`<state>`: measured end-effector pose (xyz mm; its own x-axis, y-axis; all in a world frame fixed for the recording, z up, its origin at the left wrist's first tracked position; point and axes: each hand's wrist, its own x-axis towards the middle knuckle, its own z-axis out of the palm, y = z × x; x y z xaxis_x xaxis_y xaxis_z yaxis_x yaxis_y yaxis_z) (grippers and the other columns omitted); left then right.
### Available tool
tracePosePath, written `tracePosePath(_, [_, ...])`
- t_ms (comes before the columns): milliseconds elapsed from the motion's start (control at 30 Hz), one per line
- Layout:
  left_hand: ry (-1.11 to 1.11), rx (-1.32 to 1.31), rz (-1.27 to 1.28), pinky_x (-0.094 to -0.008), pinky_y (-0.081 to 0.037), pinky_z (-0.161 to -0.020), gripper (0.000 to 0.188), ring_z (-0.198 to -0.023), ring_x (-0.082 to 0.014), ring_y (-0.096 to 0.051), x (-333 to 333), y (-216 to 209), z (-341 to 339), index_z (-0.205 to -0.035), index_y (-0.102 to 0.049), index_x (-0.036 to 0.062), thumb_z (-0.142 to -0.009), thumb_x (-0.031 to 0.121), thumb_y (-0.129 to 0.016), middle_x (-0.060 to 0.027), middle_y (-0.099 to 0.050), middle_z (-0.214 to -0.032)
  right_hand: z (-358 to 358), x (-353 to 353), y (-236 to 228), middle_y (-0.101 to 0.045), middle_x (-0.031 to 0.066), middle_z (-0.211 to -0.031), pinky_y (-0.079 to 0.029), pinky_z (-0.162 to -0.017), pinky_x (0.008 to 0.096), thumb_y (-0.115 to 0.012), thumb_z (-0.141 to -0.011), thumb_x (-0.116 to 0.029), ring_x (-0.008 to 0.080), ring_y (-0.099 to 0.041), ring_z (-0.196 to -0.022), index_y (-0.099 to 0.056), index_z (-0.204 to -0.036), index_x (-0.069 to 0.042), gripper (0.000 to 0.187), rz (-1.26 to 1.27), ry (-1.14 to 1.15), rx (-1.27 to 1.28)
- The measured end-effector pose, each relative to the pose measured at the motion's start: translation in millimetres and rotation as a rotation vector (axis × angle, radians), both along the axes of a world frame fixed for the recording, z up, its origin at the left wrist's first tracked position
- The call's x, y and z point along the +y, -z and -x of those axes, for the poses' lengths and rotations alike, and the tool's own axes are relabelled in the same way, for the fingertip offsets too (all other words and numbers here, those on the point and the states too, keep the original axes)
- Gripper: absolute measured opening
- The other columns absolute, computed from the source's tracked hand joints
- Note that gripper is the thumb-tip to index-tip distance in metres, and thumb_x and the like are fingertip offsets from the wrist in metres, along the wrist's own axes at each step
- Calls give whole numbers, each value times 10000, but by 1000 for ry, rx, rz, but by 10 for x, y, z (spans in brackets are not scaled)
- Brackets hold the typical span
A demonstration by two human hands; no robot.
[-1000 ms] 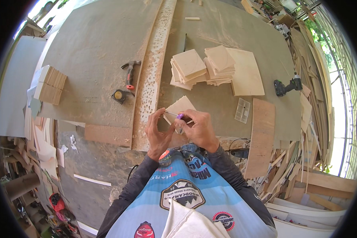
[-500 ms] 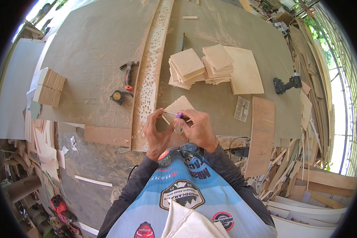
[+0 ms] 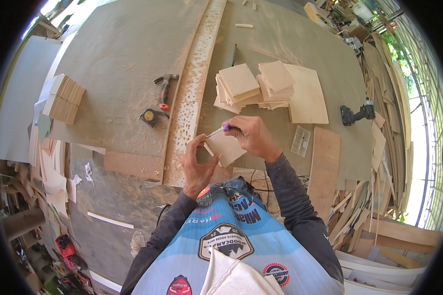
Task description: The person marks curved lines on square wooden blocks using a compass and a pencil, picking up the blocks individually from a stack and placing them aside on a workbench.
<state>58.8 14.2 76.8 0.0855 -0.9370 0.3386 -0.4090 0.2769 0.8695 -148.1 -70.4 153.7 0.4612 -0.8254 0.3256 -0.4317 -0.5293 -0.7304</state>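
Note:
A square, pale plywood piece (image 3: 226, 148) is held at its left edge between the thumb and fingers of my left hand (image 3: 198, 164). My right hand (image 3: 255, 137) is closed around a thin purple-handled tool (image 3: 226, 127), above the far right part of that piece. The tool's slim shaft runs left along the far edge, toward my left fingertips. What kind of tool it is cannot be made out, since my fingers cover part of it. Beyond my hands stand two uneven stacks of similar plywood squares (image 3: 238, 81), beside a larger plywood sheet (image 3: 307, 93).
A dusty, pitted board strip (image 3: 192, 88) crosses the table. Left of it lie a claw hammer (image 3: 165, 91) and a tape measure (image 3: 150, 117); farther left, a block stack (image 3: 64, 101). To the right are a clear compartment box (image 3: 300, 141), a long board (image 3: 325, 162) and a cordless drill (image 3: 357, 114).
My right hand has moved away from my body, with the purple-handled tool now along the piece's far edge. More of the plywood square shows. My left hand stays at the piece's left side.

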Motion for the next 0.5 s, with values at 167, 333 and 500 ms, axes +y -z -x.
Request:
tracePosePath(167, [9, 16, -2, -412, -578, -982, 732, -1139, -307, -710, 1, 9, 7, -1417, -619, 30, -759, 76, -935, -158, -715, -1267, 42, -295, 21, -790, 146, -952, -603, -748, 393, -799, -884, 18, 314, -774, -847, -748, -1048, -4, 173, -9, -122, 24])
tracePosePath(333, [-4, 13, -20, -416, -577, -988, 746, -1137, -310, -710, 21, -4, 4, -1428, -609, 27, -761, 76, -939, -162, -711, -1269, -16, -518, -21, -801, 117, -963, -612, -788, 383, -781, -898, 19, 279, -781, -872, -756, -1058, -8, 164, -10, -229, 41])
tracePosePath(500, [0, 15, -41, -417, -572, -986, 756, -1132, -313, -704, 29, 8, -3, -1445, -592, 22, -773, 80, -932, -168, -703, -1278, -44, -566, -62, -784, 112, -958, -598, -803, 397, -785, -902, -9, 300, -764, -891, -766, -1066, -20, 166, -29, -269, 78])
